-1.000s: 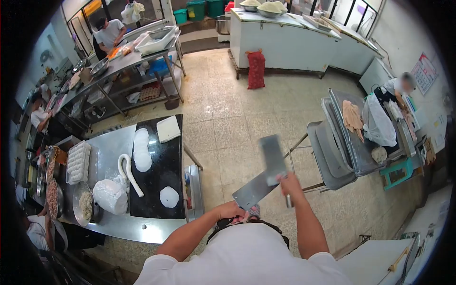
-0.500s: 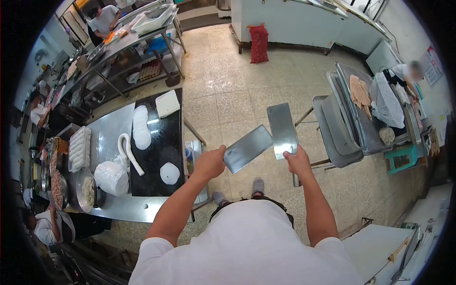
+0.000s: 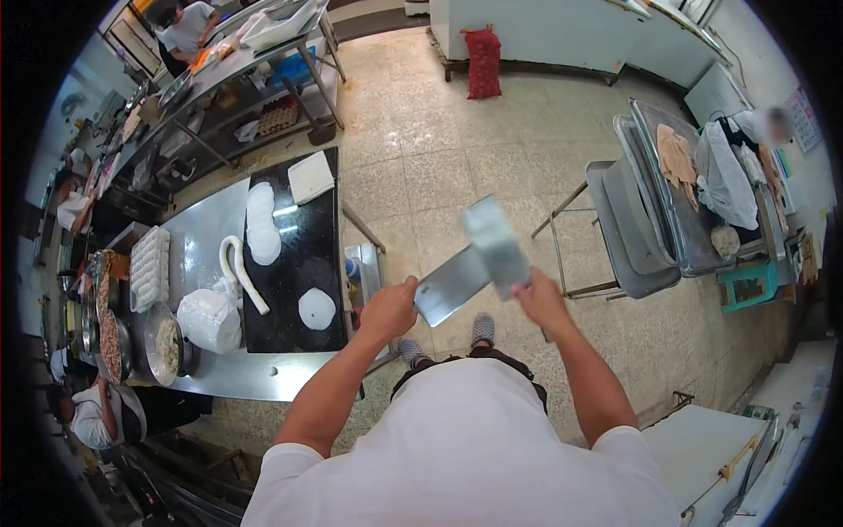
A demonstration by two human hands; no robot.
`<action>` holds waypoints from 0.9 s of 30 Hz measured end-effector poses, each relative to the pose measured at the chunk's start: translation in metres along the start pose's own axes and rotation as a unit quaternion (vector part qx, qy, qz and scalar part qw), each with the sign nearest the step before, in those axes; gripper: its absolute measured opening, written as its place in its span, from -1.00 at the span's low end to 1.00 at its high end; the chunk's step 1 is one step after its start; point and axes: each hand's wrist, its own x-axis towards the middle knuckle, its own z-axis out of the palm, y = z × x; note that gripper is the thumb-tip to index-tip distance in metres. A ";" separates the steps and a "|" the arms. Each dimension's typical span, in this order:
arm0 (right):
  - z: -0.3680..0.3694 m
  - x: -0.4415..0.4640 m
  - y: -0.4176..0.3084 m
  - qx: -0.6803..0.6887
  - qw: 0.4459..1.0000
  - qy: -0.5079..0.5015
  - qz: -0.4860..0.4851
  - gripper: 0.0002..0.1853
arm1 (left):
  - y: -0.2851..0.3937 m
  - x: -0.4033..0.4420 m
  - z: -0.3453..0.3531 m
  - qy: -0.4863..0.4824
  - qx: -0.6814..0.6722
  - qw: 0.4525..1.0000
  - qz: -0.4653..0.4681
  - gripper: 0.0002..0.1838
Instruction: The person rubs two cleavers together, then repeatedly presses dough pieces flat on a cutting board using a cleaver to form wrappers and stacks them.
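Observation:
Over the floor, in front of my body, my left hand (image 3: 391, 307) is closed on one end of a wide metal blade (image 3: 450, 285) that slants up to the right. My right hand (image 3: 542, 303) grips a second wide blade (image 3: 494, 241), blurred by motion, which overlaps the far end of the first; whether they touch is unclear. To the left, the black board (image 3: 303, 241) bears a round dough piece (image 3: 316, 309), overlapping flat rounds (image 3: 262, 224) and a square white stack (image 3: 311, 178). A dough rope (image 3: 243, 277) lies across its left edge.
A plastic-wrapped white mass (image 3: 210, 321), an egg tray (image 3: 150, 270) and bowls stand on the metal table (image 3: 228, 378). Stacked trays (image 3: 645, 211) are at the right, a red sack (image 3: 483, 63) ahead. Co-workers (image 3: 105, 413) are at the left, another person (image 3: 751, 127) at the right.
The view has tilted further down since a second ago. My left hand has risen from my waist with its blade. The right blade has swung left across the other one.

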 end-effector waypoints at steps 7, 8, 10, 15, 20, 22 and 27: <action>0.000 0.010 -0.010 -0.067 0.996 -0.026 0.047 -0.65 | -0.010 -0.003 0.001 0.006 0.008 1.000 -0.001 -0.63; 0.002 0.010 -0.011 -0.067 0.997 -0.020 0.044 -0.65 | -0.011 -0.004 0.002 0.020 0.015 1.000 0.015 -0.68; 0.005 0.005 -0.016 -0.074 0.994 -0.061 -0.058 -0.64 | -0.007 -0.006 -0.001 0.029 0.021 0.999 0.033 -0.72; 0.004 0.031 -0.024 0.001 0.999 0.023 -0.027 -0.61 | -0.004 -0.012 -0.008 0.050 -0.007 0.998 0.022 -0.70; 0.013 0.028 -0.038 -0.027 1.000 -0.006 -0.008 -0.60 | -0.014 -0.017 -0.001 0.050 -0.005 0.999 0.021 -0.68; 0.012 0.027 -0.048 -0.046 0.999 -0.019 -0.005 -0.61 | -0.019 -0.011 0.004 0.055 -0.008 0.998 0.038 -0.68; 0.018 0.026 -0.046 -0.022 0.999 0.024 -0.022 -0.60 | -0.028 -0.011 0.013 0.039 -0.010 0.999 0.022 -0.63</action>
